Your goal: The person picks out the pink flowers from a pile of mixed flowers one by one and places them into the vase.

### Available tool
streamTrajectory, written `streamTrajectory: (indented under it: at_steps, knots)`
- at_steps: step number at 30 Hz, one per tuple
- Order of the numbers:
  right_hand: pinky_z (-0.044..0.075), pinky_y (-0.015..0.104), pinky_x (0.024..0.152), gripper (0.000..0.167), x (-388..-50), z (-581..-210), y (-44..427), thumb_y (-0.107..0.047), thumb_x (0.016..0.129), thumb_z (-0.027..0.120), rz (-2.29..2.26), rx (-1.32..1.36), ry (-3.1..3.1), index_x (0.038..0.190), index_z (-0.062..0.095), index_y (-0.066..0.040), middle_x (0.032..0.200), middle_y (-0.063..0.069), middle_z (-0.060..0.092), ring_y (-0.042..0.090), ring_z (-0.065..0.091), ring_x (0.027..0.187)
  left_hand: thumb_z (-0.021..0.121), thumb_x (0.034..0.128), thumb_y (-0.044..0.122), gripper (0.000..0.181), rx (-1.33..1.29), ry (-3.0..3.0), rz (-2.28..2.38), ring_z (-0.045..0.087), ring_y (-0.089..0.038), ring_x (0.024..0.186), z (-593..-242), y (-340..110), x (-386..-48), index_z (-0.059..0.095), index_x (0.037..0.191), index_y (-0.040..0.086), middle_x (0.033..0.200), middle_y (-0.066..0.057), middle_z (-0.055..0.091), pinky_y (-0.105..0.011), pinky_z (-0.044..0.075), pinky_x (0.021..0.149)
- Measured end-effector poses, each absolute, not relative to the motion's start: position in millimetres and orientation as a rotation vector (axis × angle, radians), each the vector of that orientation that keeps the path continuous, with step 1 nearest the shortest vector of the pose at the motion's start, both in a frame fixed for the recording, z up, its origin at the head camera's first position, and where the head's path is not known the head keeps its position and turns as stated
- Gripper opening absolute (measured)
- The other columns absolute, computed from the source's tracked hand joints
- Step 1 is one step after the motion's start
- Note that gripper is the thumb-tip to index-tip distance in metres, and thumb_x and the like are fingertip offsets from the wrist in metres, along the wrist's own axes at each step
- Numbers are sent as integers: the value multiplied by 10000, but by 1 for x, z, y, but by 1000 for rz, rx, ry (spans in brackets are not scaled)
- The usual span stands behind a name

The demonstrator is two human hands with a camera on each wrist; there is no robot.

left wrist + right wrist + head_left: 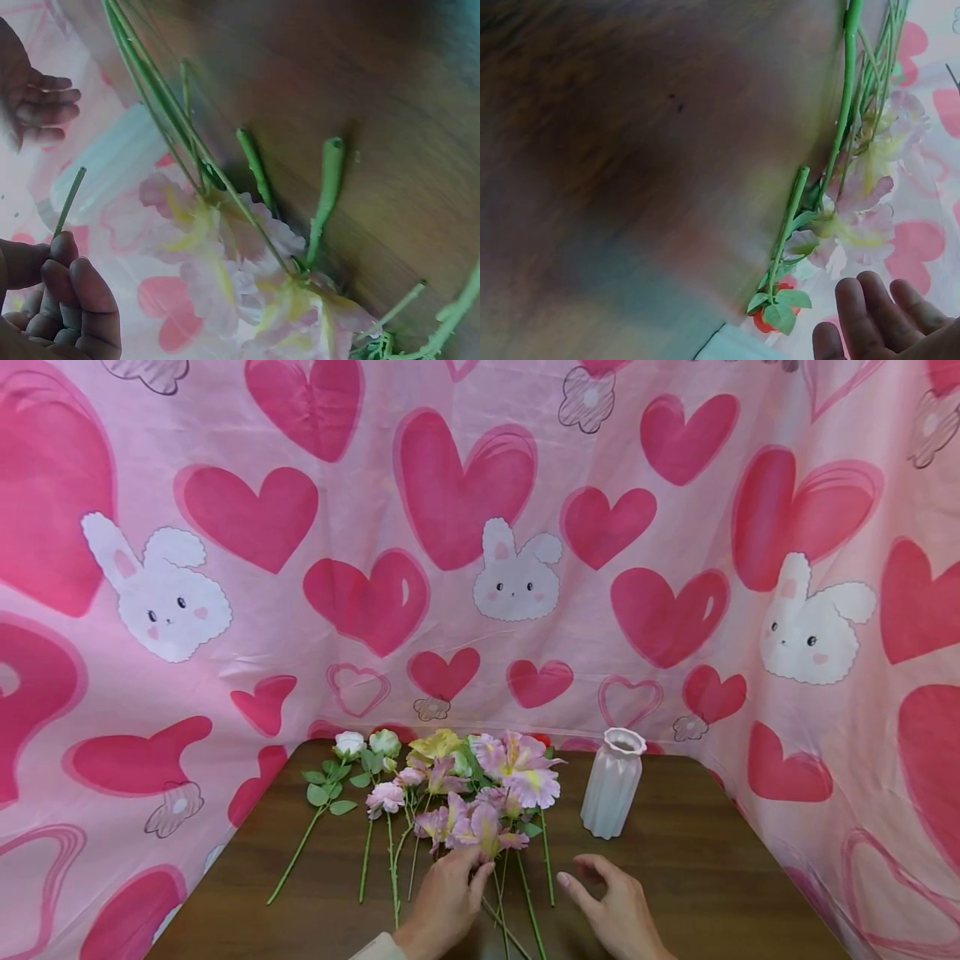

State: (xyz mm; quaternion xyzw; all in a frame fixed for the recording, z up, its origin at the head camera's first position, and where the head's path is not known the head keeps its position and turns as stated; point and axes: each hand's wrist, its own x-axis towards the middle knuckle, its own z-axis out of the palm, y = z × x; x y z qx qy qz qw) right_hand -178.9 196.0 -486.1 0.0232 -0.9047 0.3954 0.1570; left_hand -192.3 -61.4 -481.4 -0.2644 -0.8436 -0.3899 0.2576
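My left hand [444,895] pinches a thin green stem [70,201] between thumb and fingertips; which bloom it belongs to is hidden. Just beyond those fingers lie pink-and-yellow iris-like flowers [480,828], their stems crossing on the table between my hands. A larger bloom of the same kind [521,768] spreads above them. To the right, my right hand [618,906] hovers over the tabletop with fingers loosely bent, holding nothing; the right wrist view shows its fingers [877,319] apart from the flowers. Behind it a white ribbed vase [613,785] stands upright.
At the left lies a white rose [349,744] with leaves. Beside it are a pale green rose [385,742], small pink flowers [386,798] and a yellow bloom [435,745]. A red flower [763,322] lies toward the back. A patterned pink cloth [450,635] surrounds the brown table [697,843].
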Motion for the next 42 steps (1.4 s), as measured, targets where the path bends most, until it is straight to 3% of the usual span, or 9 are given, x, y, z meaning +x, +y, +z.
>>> streamTrajectory:
  at_steps: [9, 19, 26, 33, 42]
  knots:
    - [531, 343, 758, 267, -179, -481, 190, -403, 883, 809, 1127, 113, -2515, 1049, 744, -204, 926, -72, 709, 99, 651, 850, 744, 927, 77, 220, -729, -2223, -1030, 454, 21, 655, -481, -51, -193, 587, 811, 180, 726, 145, 543, -206, 403, 580]
    - [532, 357, 770, 199, -182, -480, 184, -346, 853, 846, 1103, 163, -2432, 998, 751, -248, 868, -188, 687, 95, 671, 869, 731, 944, 97, 166, -744, -2255, -1034, 512, 9, 689, -482, -41, -193, 622, 847, 175, 763, 119, 587, -209, 430, 590]
    - [546, 374, 791, 174, -184, -477, 180, -334, 850, 850, 1117, 183, -2406, 977, 759, -257, 872, -195, 709, 75, 680, 889, 719, 955, 89, 159, -774, -2271, -1090, 490, 36, 651, -481, -36, -193, 625, 851, 165, 729, 124, 598, -181, 425, 582]
    - [546, 369, 809, 182, -188, -474, 175, -299, 848, 856, 1152, 193, -2368, 980, 783, -199, 876, -209, 716, 69, 687, 899, 728, 943, 67, 161, -824, -2229, -1080, 495, 43, 664, -481, -30, -194, 620, 864, 159, 738, 101, 617, -154, 409, 585]
    - [554, 340, 760, 120, -192, -468, 170, -295, 846, 857, 1188, 193, -2330, 935, 791, -249, 887, -184, 739, 89, 699, 864, 705, 964, 68, 118, -849, -2298, -1095, 490, 53, 662, -481, -26, -193, 654, 888, 143, 768, 113, 603, -146, 411, 584]
